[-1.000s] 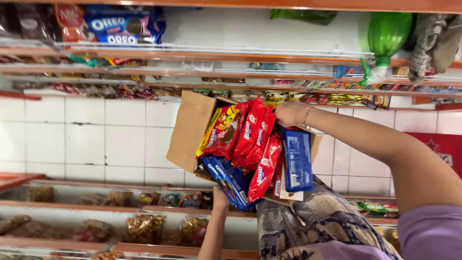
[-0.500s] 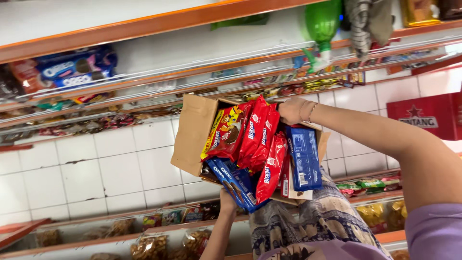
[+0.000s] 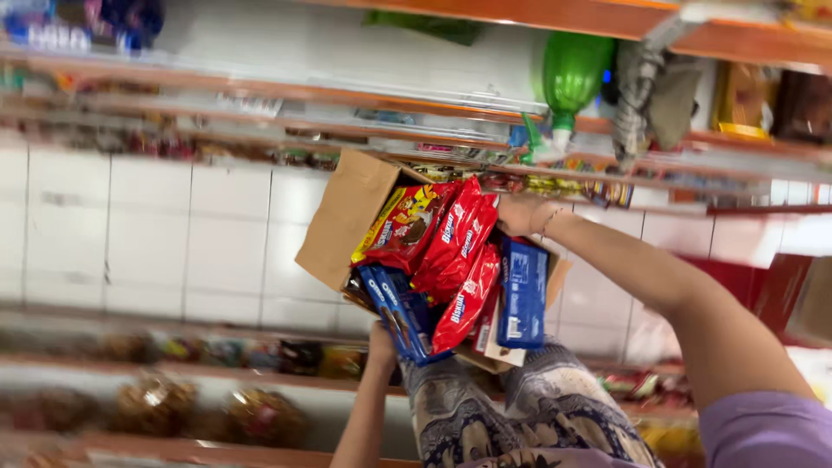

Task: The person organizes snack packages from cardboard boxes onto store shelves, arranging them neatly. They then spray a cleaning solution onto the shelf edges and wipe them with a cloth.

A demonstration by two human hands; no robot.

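A white tiled wall (image 3: pixel 147 234) filled the left half of the view, crossed by long orange-edged shelves (image 3: pixel 260 91) above and more shelves (image 3: pixel 156 364) below, all tilted because the head camera was tipped. The lower shelves carried blurred bags of snacks (image 3: pixel 156 403); the upper ones carried small packets too blurred to tell apart.

In the middle sat an open brown cardboard box (image 3: pixel 347 217), held up in the air in front of the shelves, its flap folded out to the left. It was crammed with snack packets that stood out of its mouth: red biscuit packets (image 3: pixel 459 251) in the centre, a blue biscuit packet (image 3: pixel 523 295) on the right side, and dark blue packets (image 3: pixel 403 312) along the lower edge.

Below the box lay patterned grey and brown fabric (image 3: pixel 529 407), and a purple sleeve (image 3: pixel 763 429) showed at the lower right corner.

A green plastic bottle (image 3: pixel 572 74) hung neck down from the upper shelf, just beside a bundle of grey cloth (image 3: pixel 654 95).

The right hand (image 3: pixel 520 212) reached in from the right and was curled over the top edge of the box, touching the red packets. The left hand (image 3: pixel 381 334) came up from below and pressed against the box's underside near the dark blue packets; whether its fingers were spread or curled could not be told.
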